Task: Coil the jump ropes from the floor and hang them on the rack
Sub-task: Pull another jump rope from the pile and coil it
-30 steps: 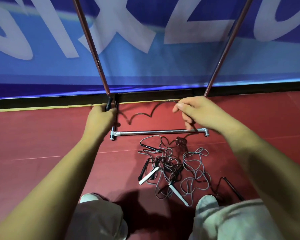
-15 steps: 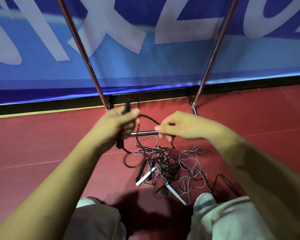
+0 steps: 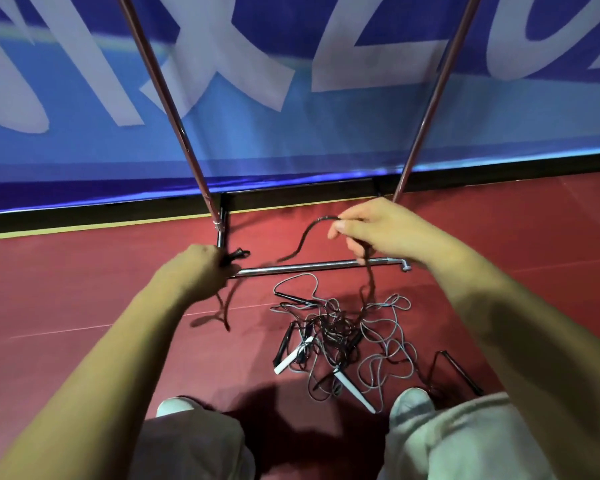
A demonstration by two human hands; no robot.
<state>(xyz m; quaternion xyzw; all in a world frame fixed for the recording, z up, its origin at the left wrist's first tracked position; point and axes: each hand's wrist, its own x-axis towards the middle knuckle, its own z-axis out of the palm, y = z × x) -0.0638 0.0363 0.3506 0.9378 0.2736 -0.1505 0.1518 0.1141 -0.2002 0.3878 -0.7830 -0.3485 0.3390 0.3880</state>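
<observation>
Person crouched over red floor (image 3: 84, 289), facing rack (image 3: 309, 266): its chrome base bar lies on the floor and two slanted uprights rise in front of a blue banner (image 3: 291, 133). Left hand (image 3: 201, 268) is closed in a fist round the black end of a dark rope (image 3: 305, 234), just above the left end of the base bar; this part is motion-blurred and finger detail cannot be told. Right hand (image 3: 371, 230) is raised above the bar, thumb and forefinger pinching the same rope. The rope arcs between the two hands, and one strand hangs from the right hand into the pile of ropes (image 3: 343, 334). The pile lies tangled on the floor just in front of the bar, grey and black cords with white and black handles. Two light shoes (image 3: 413, 400) are at the bottom edge, the right one touching the pile's edge.
</observation>
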